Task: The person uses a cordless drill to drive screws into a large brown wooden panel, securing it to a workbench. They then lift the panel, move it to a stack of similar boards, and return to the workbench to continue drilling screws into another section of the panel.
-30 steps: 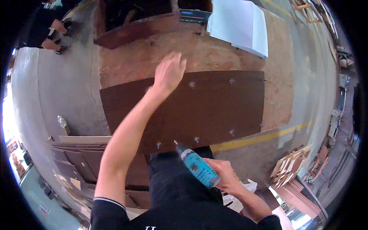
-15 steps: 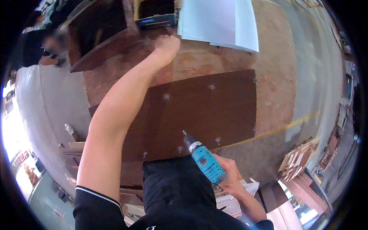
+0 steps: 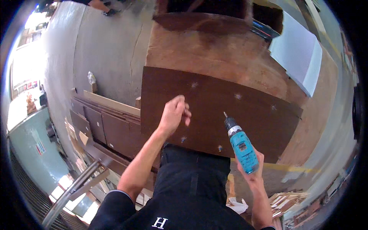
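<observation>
Power drill [image 3: 244, 149], blue with a black chuck, was clamped in the right grip [image 3: 260, 163], over the near edge of a brown panel [image 3: 207, 117], its bit pointing far. Above the panel's left half hung the left grip [image 3: 176, 113], fingers curled; whether they held anything could not be told. Pale spots marked the panel, which lay on the counter [image 3: 222, 57]. White sheets [image 3: 297, 50], an open box [image 3: 281, 25] and a brown frame [image 3: 203, 21] crowded its far side; brown boards [image 3: 115, 132] were stacked left. The left forearm slanted far and rightward; the right leaned slightly left.
</observation>
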Demonstrator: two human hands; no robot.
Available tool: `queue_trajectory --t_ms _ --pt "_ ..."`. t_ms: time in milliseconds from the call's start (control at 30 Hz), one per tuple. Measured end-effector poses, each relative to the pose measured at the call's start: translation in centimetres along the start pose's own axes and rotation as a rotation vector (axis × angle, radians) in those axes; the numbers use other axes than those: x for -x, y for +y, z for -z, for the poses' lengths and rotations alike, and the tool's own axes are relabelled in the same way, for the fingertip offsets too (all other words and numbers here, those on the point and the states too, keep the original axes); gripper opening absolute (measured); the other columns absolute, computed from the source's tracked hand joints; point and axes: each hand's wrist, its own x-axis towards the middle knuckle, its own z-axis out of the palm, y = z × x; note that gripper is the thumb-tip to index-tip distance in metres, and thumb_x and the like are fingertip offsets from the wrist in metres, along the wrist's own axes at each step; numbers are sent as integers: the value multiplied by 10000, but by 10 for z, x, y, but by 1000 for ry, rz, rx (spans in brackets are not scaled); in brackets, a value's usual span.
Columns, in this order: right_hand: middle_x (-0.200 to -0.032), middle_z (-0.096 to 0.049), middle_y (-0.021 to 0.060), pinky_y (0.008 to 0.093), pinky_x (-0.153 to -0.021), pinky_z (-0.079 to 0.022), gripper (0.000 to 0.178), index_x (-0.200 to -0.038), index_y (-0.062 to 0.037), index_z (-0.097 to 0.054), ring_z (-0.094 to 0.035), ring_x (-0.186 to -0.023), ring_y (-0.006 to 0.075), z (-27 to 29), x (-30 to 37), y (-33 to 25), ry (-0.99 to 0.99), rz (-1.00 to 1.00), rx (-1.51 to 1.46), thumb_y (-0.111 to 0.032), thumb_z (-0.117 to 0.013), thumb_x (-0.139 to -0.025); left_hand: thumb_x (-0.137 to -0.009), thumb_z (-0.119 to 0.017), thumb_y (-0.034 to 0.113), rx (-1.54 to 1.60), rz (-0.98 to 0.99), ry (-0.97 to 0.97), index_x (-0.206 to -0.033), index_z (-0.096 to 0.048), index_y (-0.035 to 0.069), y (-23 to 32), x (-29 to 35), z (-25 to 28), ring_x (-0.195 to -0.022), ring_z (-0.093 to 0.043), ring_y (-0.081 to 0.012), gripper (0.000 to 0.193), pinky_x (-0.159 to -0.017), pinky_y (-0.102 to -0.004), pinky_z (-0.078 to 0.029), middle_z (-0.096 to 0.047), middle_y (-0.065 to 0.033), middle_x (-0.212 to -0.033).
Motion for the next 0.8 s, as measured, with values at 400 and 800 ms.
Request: queue_trajectory --t_ms 400,800 --pt "-748 -698 18 268 -629 -498 125 -900 -20 -714 -605 -652 73 -177 -104 -134 -63 79 164 -133 -757 -872 -1055 -518 195 616 281 -325 -1302 -501 -24 -61 53 114 -710 -603 -152 331 -585 -293 -507 -598 -97 -997" --pt "-746 -630 -23 275 -592 -457 150 -939 -81 -701 -564 -647 86 -237 -150 -168 -100 -125 254 -210 -756 -885 -1041 -523 128 141 -35 -142 -1091 -540 -4 -59 25 215 -745 -628 -120 142 -727 -272 -530 -594 -62 -879"
